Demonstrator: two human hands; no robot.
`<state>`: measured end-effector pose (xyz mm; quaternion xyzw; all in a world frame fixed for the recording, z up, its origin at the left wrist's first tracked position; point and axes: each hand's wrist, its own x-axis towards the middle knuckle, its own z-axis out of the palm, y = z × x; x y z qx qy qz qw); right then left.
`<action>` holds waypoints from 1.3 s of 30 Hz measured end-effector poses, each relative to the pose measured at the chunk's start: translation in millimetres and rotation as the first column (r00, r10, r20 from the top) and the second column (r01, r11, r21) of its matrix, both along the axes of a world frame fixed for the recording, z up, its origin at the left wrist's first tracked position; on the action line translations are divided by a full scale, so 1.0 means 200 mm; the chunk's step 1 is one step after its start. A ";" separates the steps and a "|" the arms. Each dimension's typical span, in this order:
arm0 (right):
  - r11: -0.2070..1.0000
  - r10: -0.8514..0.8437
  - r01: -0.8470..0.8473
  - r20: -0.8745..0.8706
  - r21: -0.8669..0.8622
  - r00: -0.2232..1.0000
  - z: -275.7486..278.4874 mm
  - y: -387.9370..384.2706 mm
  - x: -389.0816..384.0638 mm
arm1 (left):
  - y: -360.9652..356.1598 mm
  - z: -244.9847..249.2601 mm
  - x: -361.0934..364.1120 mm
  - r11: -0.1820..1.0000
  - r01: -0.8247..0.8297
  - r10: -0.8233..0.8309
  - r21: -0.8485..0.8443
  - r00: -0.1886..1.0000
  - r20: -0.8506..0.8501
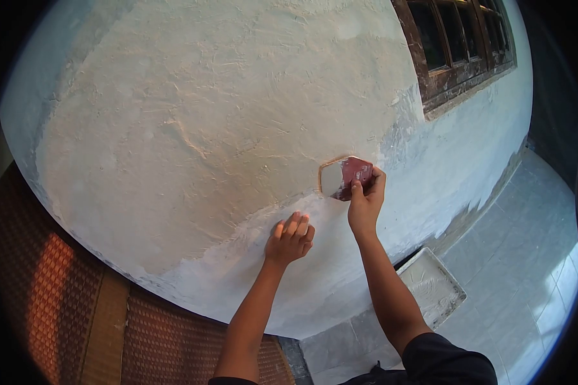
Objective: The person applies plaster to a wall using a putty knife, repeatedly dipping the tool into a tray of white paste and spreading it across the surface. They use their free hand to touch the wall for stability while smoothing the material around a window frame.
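My right hand grips a flat, dark red putty spreader by its right side, thumb on the near face. Pale putty covers the left part of the spreader, which lies close over the wall. Lower and to the left, my left hand has its fingertips at the wall, fingers loosely bent and apart, with nothing seen in it. Rough beige plaster spreads above both hands. A whiter, smoother band of the wall runs beneath them.
A wooden-framed window is set in the wall at the upper right. On the grey tiled floor rests a shallow tray smeared with white paste. Brown woven matting borders the wall at the lower left.
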<state>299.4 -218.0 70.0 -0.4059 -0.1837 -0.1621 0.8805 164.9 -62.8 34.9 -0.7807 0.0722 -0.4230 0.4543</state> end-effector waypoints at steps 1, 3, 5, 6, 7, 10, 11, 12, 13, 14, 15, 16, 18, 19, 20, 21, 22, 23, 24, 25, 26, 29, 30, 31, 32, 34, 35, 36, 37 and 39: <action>0.997 -0.052 0.051 -0.030 -0.058 0.998 0.00 -0.01 0.03 | 0.00 0.00 0.00 1.000 -0.010 0.010 0.012 1.000 0.010; 0.994 -0.092 0.082 -0.138 -0.073 0.986 -0.07 -0.03 0.12 | 0.01 -0.01 0.00 0.999 -0.025 0.024 0.024 0.999 0.022; 0.990 -0.139 0.131 -0.224 -0.052 0.965 -0.12 -0.10 0.18 | 0.01 -0.01 0.01 0.999 -0.001 0.000 0.032 1.000 0.029; 0.988 -0.152 0.149 -0.262 -0.035 0.953 -0.11 -0.13 0.17 | 0.01 -0.01 0.01 1.000 0.001 -0.002 0.030 1.000 0.032; 0.993 -0.108 0.116 -0.248 0.018 0.963 -0.08 -0.15 0.15 | 0.01 -0.01 0.01 1.000 -0.002 0.002 0.024 1.000 0.025; 0.999 -0.052 0.052 0.025 -0.010 0.998 0.00 -0.09 0.02 | 0.00 0.00 -0.01 1.000 -0.005 0.005 0.006 1.000 0.003; 0.997 -0.029 0.034 0.070 -0.065 0.997 0.02 -0.06 0.01 | 0.00 0.01 -0.01 1.000 -0.001 0.001 -0.001 1.000 -0.001; 0.994 -0.041 0.053 0.122 -0.093 0.992 0.05 -0.05 0.01 | 0.00 0.00 0.00 1.000 0.000 0.000 -0.001 1.000 -0.001; 0.982 -0.110 0.125 0.107 -0.141 0.988 0.03 -0.05 0.05 | 0.01 -0.01 0.00 1.000 -0.013 0.013 0.003 1.000 0.003; 0.963 -0.179 0.195 0.096 -0.188 0.979 0.00 -0.05 0.10 | 0.02 -0.02 0.00 1.000 -0.027 0.027 0.009 1.000 0.007; 0.953 -0.241 0.241 0.021 -0.184 0.970 -0.05 -0.07 0.17 | 0.02 -0.02 0.00 1.000 -0.028 0.028 0.012 1.000 0.012; 0.975 -0.199 0.188 -0.086 -0.121 0.976 -0.04 -0.12 0.19 | 0.01 -0.02 0.00 1.000 -0.023 0.022 0.015 1.000 0.007; 0.994 -0.096 0.078 -0.261 -0.081 0.961 -0.01 -0.23 0.17 | 0.03 -0.01 0.01 1.000 -0.016 0.015 0.024 1.000 0.017; 0.994 -0.096 0.077 -0.255 -0.081 0.962 0.01 -0.23 0.15 | 0.03 -0.01 0.01 0.999 -0.021 0.020 0.032 1.000 0.011; 0.997 -0.062 0.056 -0.135 -0.046 0.989 0.02 -0.21 0.11 | 0.02 -0.02 0.00 0.999 -0.027 0.027 0.037 1.000 0.001; 0.999 -0.029 0.028 -0.017 -0.014 0.999 0.04 -0.18 0.07 | 0.02 -0.02 0.00 0.999 -0.031 0.031 0.033 1.000 -0.001; 0.997 0.010 -0.006 0.047 -0.076 0.999 0.07 -0.15 0.03 | 0.01 0.00 0.00 0.999 -0.032 0.032 0.040 0.999 0.000; 0.989 -0.011 0.034 0.158 -0.142 0.987 0.10 -0.10 -0.01 | 0.01 0.01 -0.01 0.998 -0.032 0.032 0.048 0.999 0.000; 0.976 -0.026 0.083 0.270 -0.201 0.962 0.12 -0.07 -0.03 | 0.00 0.01 -0.02 0.998 -0.032 0.032 0.048 0.999 -0.002; 0.976 -0.027 0.083 0.270 -0.199 0.963 0.13 -0.07 -0.02 | 0.00 0.01 -0.02 0.999 -0.018 0.018 0.035 1.000 -0.007; 0.969 -0.030 0.087 0.239 -0.232 0.971 0.14 -0.07 0.00 | 0.00 0.02 -0.01 1.000 -0.003 0.003 0.025 1.000 -0.010; 0.973 -0.141 0.156 0.099 -0.168 0.985 0.09 -0.10 0.16 | 0.01 -0.01 -0.01 1.000 -0.013 0.013 0.025 1.000 0.010; 0.949 -0.270 0.281 0.095 -0.140 0.958 0.11 -0.13 0.19 | 0.01 -0.01 -0.01 1.000 -0.012 0.012 0.027 1.000 0.014; 0.963 -0.249 0.252 0.042 -0.091 0.968 0.11 -0.16 0.20 | 0.02 -0.02 0.00 1.000 -0.010 0.010 0.023 1.000 0.010; 0.974 -0.224 0.223 -0.012 -0.042 0.975 0.12 -0.20 0.19 | 0.02 -0.02 0.00 1.000 -0.009 0.009 0.019 1.000 0.004; 0.998 -0.056 0.055 0.055 0.002 0.997 0.11 -0.17 0.14 | 0.01 0.00 0.00 0.999 -0.020 0.020 0.033 1.000 0.004; 0.994 -0.033 0.044 0.120 -0.095 0.992 0.12 -0.15 0.10 | 0.01 0.01 -0.01 0.998 -0.031 0.031 0.048 1.000 0.002; 0.981 -0.004 0.040 0.182 -0.192 0.983 0.13 -0.12 0.05 | 0.00 0.01 -0.02 0.999 -0.030 0.030 0.045 1.000 -0.003; 0.976 -0.063 0.119 0.290 -0.181 0.955 0.12 -0.08 0.05 | 0.00 0.01 -0.02 0.999 -0.026 0.026 0.029 1.000 -0.007; 0.976 -0.045 0.080 0.169 -0.204 0.985 0.08 -0.08 0.10 | 0.00 0.01 -0.01 1.000 -0.016 0.016 0.013 1.000 -0.011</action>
